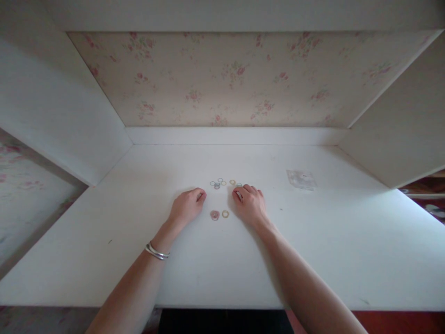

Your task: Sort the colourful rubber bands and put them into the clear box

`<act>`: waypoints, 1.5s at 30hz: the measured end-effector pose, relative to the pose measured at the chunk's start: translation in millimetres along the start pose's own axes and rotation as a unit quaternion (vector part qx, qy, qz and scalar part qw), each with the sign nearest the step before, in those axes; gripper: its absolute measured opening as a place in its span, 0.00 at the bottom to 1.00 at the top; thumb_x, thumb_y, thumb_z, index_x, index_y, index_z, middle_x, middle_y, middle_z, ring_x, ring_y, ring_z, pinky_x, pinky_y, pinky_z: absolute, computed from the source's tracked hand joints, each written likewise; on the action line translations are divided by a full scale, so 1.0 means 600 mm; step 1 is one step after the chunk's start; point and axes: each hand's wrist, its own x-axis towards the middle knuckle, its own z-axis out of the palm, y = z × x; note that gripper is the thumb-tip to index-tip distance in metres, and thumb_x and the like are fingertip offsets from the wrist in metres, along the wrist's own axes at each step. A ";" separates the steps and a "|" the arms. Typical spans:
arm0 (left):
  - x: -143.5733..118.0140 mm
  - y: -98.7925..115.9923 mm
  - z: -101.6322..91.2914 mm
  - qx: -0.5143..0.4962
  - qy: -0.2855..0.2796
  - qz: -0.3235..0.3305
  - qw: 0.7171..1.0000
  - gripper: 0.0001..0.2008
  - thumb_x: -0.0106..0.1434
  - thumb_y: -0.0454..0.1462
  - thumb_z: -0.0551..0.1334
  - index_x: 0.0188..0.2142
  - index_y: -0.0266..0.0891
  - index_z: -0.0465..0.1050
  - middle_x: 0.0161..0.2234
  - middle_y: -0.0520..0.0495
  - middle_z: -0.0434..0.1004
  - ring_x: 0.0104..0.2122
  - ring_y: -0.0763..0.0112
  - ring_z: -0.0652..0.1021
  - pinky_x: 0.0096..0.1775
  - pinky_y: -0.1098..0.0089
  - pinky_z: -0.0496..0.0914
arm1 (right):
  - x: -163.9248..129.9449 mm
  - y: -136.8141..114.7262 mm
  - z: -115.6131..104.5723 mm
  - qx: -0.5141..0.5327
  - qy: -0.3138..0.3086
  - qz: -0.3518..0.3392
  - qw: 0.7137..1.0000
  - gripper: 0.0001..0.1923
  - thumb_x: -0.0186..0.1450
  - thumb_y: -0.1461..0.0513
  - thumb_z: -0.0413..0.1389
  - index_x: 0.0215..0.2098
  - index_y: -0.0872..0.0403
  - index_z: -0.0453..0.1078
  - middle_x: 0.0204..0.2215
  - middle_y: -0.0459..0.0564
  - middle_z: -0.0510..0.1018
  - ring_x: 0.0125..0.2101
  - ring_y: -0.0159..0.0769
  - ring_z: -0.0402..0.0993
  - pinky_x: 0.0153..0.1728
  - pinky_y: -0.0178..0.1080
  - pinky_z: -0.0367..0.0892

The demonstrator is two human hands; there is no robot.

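Small thin coloured loops, which look like rubber bands, lie on a white desk between my hands. In the far group are grey bands, paler green and yellow ones, a yellow band and a green band. Nearer to me are a pile of pink bands and a yellow bunch. My left hand, with a silver bangle at its wrist, is closed left of the bands. My right hand has curled fingers, their tips right by the green band. Whatever either hand pinches is too small to see.
A clear plastic bag lies on the right part of the white desk. White side panels and a low back ledge enclose the desktop. Below the front edge is a dark seat.
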 end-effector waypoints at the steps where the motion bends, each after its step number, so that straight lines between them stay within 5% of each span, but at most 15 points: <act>1: 0.000 0.000 0.000 0.000 0.000 -0.001 1.000 0.14 0.66 0.45 0.51 0.41 0.47 0.74 0.38 0.50 0.80 0.38 0.66 0.78 0.39 0.70 0.68 | 0.004 -0.005 0.000 -0.020 0.004 -0.001 1.000 0.13 0.67 0.59 0.47 0.39 0.49 0.74 0.35 0.49 0.75 0.38 0.38 0.66 0.39 0.40 0.53; 6: 0.000 -0.001 0.000 0.004 0.000 0.008 1.000 0.14 0.66 0.45 0.51 0.41 0.47 0.74 0.39 0.50 0.80 0.38 0.66 0.78 0.39 0.69 0.68 | 0.024 -0.019 0.005 -0.085 0.004 0.023 0.996 0.14 0.66 0.55 0.49 0.47 0.46 0.72 0.39 0.52 0.72 0.39 0.43 0.63 0.39 0.44 0.50; 18: -0.007 -0.002 -0.004 0.010 0.000 0.033 0.999 0.14 0.67 0.43 0.51 0.40 0.47 0.74 0.40 0.50 0.79 0.39 0.66 0.77 0.39 0.69 0.66 | 0.020 0.012 0.021 -0.031 0.006 -0.003 1.000 0.12 0.66 0.56 0.50 0.37 0.43 0.77 0.36 0.50 0.71 0.38 0.40 0.61 0.35 0.41 0.49; 29: -0.010 0.001 -0.010 0.008 -0.015 0.032 0.999 0.14 0.67 0.43 0.50 0.39 0.47 0.74 0.40 0.50 0.79 0.39 0.67 0.76 0.37 0.69 0.65 | -0.004 0.027 0.007 0.149 0.106 0.001 0.983 0.15 0.66 0.53 0.50 0.37 0.50 0.77 0.28 0.48 0.70 0.33 0.36 0.65 0.37 0.39 0.59; 37: -0.010 0.000 -0.008 0.005 -0.021 0.031 0.999 0.13 0.67 0.42 0.50 0.40 0.47 0.73 0.41 0.50 0.79 0.40 0.68 0.76 0.39 0.69 0.66 | -0.072 0.000 -0.008 0.109 0.022 -0.089 0.990 0.12 0.67 0.55 0.51 0.37 0.44 0.77 0.28 0.46 0.71 0.32 0.34 0.65 0.38 0.39 0.55; 45: -0.011 0.005 -0.013 0.005 -0.028 0.020 0.999 0.14 0.67 0.42 0.50 0.41 0.47 0.74 0.41 0.50 0.79 0.40 0.67 0.76 0.40 0.69 0.66 | -0.079 -0.010 -0.013 0.072 -0.014 -0.131 0.989 0.12 0.67 0.57 0.51 0.37 0.42 0.77 0.29 0.47 0.71 0.32 0.33 0.64 0.38 0.39 0.52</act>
